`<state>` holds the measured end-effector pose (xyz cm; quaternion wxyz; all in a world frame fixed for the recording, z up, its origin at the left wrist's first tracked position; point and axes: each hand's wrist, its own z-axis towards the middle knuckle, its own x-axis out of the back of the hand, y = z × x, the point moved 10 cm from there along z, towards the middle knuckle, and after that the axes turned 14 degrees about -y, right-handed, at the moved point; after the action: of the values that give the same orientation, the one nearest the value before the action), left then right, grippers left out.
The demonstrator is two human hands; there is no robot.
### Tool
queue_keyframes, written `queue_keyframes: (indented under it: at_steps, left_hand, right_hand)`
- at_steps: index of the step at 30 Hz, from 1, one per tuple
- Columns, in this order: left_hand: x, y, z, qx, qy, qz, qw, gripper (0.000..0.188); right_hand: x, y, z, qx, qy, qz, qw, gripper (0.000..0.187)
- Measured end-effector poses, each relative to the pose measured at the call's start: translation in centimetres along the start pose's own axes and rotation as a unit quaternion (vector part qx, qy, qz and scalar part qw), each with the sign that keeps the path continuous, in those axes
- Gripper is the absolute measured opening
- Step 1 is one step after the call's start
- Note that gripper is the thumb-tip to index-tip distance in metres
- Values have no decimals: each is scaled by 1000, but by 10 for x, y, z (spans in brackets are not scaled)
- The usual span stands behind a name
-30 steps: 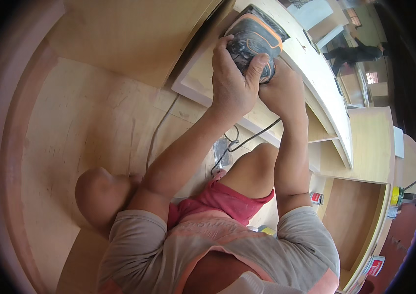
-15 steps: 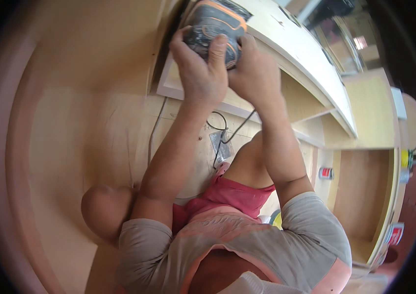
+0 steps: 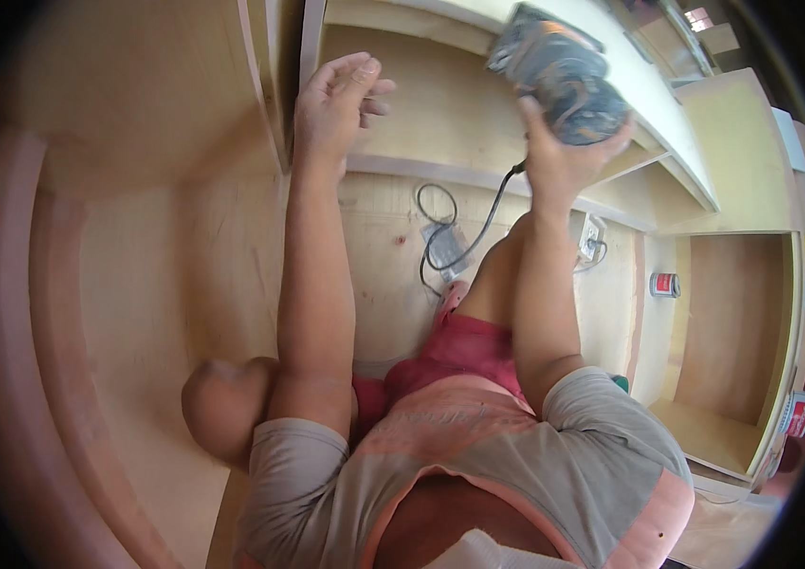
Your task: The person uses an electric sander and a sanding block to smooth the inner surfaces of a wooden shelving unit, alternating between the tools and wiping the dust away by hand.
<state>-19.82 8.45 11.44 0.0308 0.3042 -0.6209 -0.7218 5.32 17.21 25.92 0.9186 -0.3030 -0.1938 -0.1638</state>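
— Two hands up, but only one is working. The right hand is clamped around the sander, upper right of the frame, and the tool is lifted clear of the wood.

— And the left hand?

— Empty, fingers loosely spread, hovering at upper centre over the inner face of the cabinet, beside its upright edge. I can't tell whether it touches the panel.

— Where does the cord go?

— Down from the sander to the plywood floor at centre, where it loops near a small plug block.

— How far along would you say?

— Hard to judge. With the sander off the surface, I'd read this as a pause between passes. The pale panel looks even, yet nothing shows which faces are finished.

— Anything else around?

— One red can sits in the open compartment at right.
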Motion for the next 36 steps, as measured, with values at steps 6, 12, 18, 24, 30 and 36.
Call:
queue_keyframes:
  at_steps: [6,12,18,24,30,36]
  left_hand:
    - [42,-180,6,180,-38,352,918,27]
    - [-64,-359,-28,251,-290,534,753,21]
    - [-113,-377,-76,75,-233,616,748,33]
    - [-104,-387,-68,206,-251,605,727,61]
    - [-67,-364,-89,339,-302,465,760,61]
    - [22,-256,-76,322,-188,442,816,51]
  right_hand:
    - [19,-12,-7,70,207,-131,967,56]
    - [-5,11,-13,182,-41,-26,982,90]
    - [41,82,-28,1,53,-42,998,96]
    - [66,98,-19,-87,76,65,991,87]
    - [30,38,-21,4,27,17,999,92]
    - [-12,-27,-30,54,45,82,994,85]
